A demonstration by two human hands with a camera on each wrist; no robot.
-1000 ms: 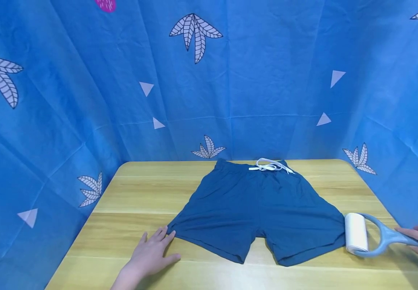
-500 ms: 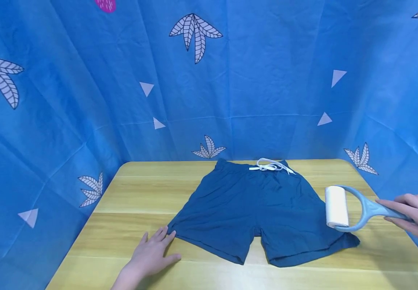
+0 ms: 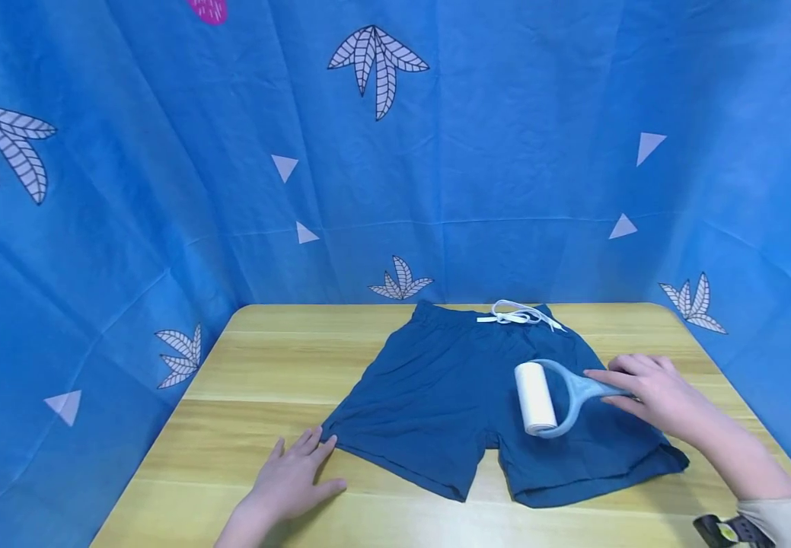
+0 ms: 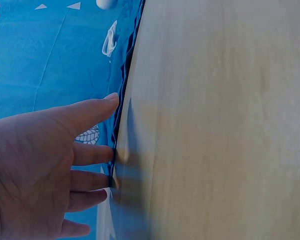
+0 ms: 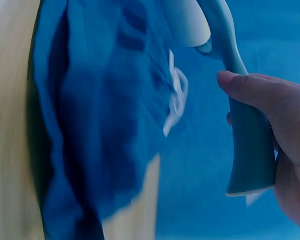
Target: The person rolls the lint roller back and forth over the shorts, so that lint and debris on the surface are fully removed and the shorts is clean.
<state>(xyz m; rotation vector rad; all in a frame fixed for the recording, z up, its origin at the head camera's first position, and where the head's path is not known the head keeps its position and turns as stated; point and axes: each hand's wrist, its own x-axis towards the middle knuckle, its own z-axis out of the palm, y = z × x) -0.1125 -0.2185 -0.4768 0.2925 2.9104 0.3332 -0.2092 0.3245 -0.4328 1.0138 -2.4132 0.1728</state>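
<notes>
Dark blue shorts with a white drawstring lie spread on the wooden table, waistband away from me. My right hand grips the handle of a light blue lint roller, whose white roll is over the shorts' right leg near the middle. In the right wrist view thumb and fingers wrap the handle. My left hand has its fingers straight and spread, fingertips touching the lower left corner of the left leg; the left wrist view shows them at the hem.
The wooden table has rounded far corners. A blue curtain with leaf and triangle prints hangs behind it and along both sides. A dark watch-like band is at the right sleeve.
The right hand has carried the lint roller leftward from the right leg's outer edge to mid-shorts. The right leg's outer corner has folded a little. The left hand stays in place.
</notes>
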